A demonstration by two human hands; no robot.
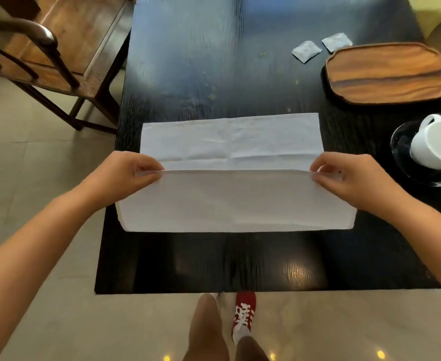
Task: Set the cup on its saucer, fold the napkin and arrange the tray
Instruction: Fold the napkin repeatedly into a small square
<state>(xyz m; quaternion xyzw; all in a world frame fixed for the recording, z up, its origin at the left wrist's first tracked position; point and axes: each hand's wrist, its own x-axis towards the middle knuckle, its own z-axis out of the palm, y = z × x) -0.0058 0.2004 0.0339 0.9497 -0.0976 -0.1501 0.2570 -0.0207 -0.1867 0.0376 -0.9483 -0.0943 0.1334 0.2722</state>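
Dark table [240, 61]: cup [435, 144] sits on saucer [407, 142], my left hand [125, 173] and right hand [349, 178] pinch napkin [235, 201] mid-fold, tray [386, 74] beyond them bare.

Black glossy wood-grain table [188, 61] on beige tiled floor [44, 165]; brown wooden chair [65, 48] at left; ceiling-light reflections on tiles.
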